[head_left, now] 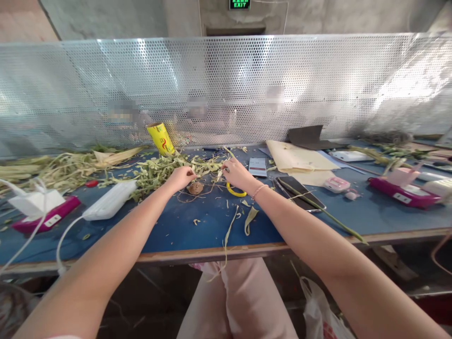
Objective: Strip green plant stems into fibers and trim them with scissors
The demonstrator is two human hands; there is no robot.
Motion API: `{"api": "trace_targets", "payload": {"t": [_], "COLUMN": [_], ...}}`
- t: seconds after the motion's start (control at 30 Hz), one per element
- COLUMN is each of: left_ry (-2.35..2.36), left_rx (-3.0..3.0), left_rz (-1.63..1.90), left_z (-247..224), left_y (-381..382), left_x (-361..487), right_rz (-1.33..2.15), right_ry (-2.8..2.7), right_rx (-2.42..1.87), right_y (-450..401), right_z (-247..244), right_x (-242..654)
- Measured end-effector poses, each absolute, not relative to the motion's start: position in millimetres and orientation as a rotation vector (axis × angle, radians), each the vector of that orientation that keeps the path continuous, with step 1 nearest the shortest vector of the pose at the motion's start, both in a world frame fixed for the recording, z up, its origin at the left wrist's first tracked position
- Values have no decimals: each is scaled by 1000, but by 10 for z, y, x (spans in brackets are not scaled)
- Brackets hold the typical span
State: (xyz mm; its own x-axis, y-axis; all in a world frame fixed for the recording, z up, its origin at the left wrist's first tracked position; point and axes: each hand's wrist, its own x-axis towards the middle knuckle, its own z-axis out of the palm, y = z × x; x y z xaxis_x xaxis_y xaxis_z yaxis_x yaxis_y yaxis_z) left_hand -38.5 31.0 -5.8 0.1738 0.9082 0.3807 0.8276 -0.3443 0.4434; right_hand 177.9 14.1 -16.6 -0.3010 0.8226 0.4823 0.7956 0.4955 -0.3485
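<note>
My left hand is closed, fingertips pinched together at the edge of a heap of dried green plant scraps. Whatever it pinches is too small to make out. Beside those fingers lies a brown round ball, with thin brown strands around it on the table. To the right, my right hand has its fingers closed on a pale plant strip, whose ends show around the fingertips. Just below that hand is a yellow ring; the wrist hides part of the space beside it.
A yellow tube leans before the perforated metal screen. At left are a white power strip and cables. At right lie a phone, brown paper, a pink case and a purple socket block.
</note>
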Motion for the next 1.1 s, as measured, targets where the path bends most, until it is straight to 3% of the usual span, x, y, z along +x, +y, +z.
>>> {"api": "trace_targets", "payload": {"t": [0.47, 0.6, 0.87, 1.1], "left_ry": [1944, 1873, 1531, 1040], "left_rx": [2596, 2507, 1830, 1581], "left_rz": [435, 591, 1323, 1348], "left_z": [15, 8, 109, 174], "left_y": [211, 240, 254, 130], "left_x": [-374, -369, -355, -247], "right_rz": [95, 93, 66, 287], "right_ry": [-2091, -2090, -2093, -2069], "right_rx": [-1253, -1254, -1234, -1076], "right_y": [134, 144, 130, 62], "right_z": [-159, -164, -139, -73], "right_x": [1788, 1787, 1790, 1694]}}
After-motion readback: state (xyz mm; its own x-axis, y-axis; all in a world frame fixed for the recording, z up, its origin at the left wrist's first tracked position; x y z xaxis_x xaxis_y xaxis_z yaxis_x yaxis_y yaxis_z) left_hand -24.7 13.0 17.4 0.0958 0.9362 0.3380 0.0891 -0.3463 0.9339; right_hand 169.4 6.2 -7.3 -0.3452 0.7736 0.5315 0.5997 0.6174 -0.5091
